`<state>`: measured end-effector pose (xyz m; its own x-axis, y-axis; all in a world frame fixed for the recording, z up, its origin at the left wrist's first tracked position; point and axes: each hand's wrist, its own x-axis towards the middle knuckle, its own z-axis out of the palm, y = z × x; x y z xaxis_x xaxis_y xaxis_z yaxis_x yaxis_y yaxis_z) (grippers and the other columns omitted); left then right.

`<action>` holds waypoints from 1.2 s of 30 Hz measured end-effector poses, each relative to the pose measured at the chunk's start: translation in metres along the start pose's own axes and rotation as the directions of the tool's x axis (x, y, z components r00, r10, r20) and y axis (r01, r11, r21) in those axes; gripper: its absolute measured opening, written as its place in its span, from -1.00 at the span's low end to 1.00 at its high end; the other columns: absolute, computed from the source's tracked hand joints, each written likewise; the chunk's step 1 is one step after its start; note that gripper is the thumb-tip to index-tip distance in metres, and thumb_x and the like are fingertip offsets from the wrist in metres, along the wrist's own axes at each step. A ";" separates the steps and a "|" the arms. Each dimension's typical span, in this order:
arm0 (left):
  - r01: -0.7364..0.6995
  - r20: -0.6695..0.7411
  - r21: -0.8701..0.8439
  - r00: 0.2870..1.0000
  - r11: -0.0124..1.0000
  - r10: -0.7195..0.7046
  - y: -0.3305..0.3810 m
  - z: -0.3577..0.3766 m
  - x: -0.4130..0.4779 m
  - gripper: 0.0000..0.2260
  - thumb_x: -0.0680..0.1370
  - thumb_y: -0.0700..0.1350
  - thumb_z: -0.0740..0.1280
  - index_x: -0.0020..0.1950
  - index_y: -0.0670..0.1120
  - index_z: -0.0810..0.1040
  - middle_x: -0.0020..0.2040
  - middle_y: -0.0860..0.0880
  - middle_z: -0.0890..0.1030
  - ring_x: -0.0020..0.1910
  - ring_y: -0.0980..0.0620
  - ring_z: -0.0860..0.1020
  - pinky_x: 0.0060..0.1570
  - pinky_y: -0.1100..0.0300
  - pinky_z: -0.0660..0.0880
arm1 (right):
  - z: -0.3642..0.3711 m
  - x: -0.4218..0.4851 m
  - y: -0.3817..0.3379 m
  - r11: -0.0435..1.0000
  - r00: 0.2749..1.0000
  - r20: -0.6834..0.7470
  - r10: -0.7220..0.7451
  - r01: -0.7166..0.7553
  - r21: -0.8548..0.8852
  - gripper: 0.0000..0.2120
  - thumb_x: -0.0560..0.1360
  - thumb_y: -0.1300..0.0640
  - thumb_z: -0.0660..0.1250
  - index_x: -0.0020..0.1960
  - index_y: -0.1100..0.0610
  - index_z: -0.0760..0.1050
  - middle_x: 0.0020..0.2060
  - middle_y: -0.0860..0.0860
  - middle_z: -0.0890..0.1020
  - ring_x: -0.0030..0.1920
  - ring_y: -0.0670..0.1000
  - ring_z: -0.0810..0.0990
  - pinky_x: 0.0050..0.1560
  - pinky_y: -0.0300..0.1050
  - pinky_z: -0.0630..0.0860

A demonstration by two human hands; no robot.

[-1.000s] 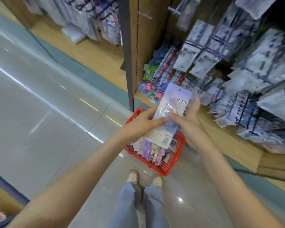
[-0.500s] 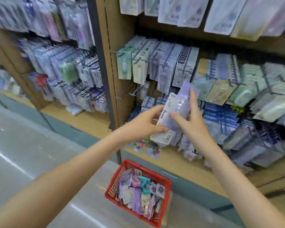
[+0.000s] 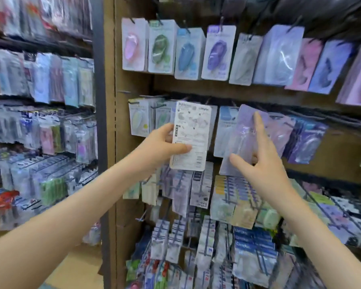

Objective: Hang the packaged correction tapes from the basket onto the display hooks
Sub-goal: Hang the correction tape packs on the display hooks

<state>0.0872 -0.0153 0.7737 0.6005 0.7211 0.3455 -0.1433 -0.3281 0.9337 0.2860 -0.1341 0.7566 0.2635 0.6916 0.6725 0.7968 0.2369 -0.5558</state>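
Observation:
My left hand (image 3: 165, 143) grips a packaged correction tape (image 3: 191, 134) with its white printed back toward me, raised in front of the middle row of display hooks (image 3: 196, 101). My right hand (image 3: 258, 161) holds a second pack, a purple correction tape (image 3: 241, 140), thumb below and forefinger stretched up its face, slightly right of the first. Both packs are level with the middle row of hanging packs. The basket is out of view.
A wooden display (image 3: 131, 84) carries rows of hanging tape packs: pastel ones on the top row (image 3: 215, 53), more below (image 3: 227, 197). A dark upright post (image 3: 99, 122) divides it from another full rack (image 3: 42, 122) on the left.
The view has swung up from the floor and red basket to the shelves. My hands rose and drew apart, each now holding one pack instead of both holding a stack together.

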 end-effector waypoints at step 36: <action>-0.393 0.074 -0.084 0.914 0.916 0.399 0.074 0.125 0.151 -0.62 0.53 -0.23 0.41 0.31 -0.02 0.46 0.10 0.03 0.68 0.03 0.05 0.67 0.06 0.06 0.58 | -0.159 0.123 0.023 0.931 0.983 -0.184 -0.017 -0.052 -0.361 -0.20 0.54 -0.03 0.29 0.51 -0.36 -0.20 0.17 0.00 0.29 -0.18 -0.03 0.45 -0.26 -0.31 0.25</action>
<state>0.2656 -0.0065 0.8835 0.5498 0.4828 0.6816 -0.4331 -0.5330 0.7269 0.4235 -0.1519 0.9045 0.3459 0.5498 0.7603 0.9245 -0.0615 -0.3762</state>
